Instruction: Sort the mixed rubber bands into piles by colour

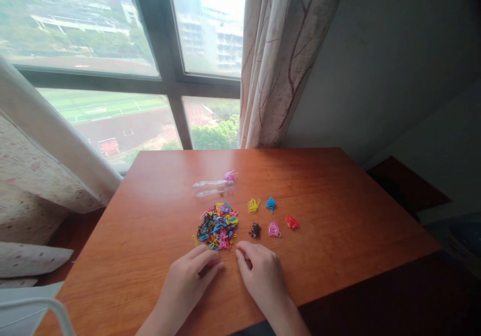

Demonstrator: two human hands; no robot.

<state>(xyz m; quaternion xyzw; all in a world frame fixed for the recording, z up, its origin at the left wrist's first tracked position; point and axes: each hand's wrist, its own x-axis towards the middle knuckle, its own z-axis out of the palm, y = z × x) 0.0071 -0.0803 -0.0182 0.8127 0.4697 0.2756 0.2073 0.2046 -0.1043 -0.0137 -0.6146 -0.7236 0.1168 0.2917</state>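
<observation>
A mixed pile of small coloured rubber bands (218, 225) lies on the wooden table, just beyond my hands. My left hand (188, 276) rests at the near edge of the pile, fingers loosely curled, a gap between thumb and forefinger and nothing visible in it. To its right, my right hand (262, 270) has thumb and forefinger drawn together; anything between the tips is too small to make out. Right of the pile sit small single-colour heaps: yellow bands (253, 205), blue bands (271, 204), black bands (255, 230), pink bands (274, 229) and red bands (292, 221).
Behind the pile lies a clear plastic piece (212, 188) with a pink part (229, 176) at its right end. The brown wooden table (338, 200) reaches a window with curtains (278, 60). A white curved rail (56, 306) stands at lower left.
</observation>
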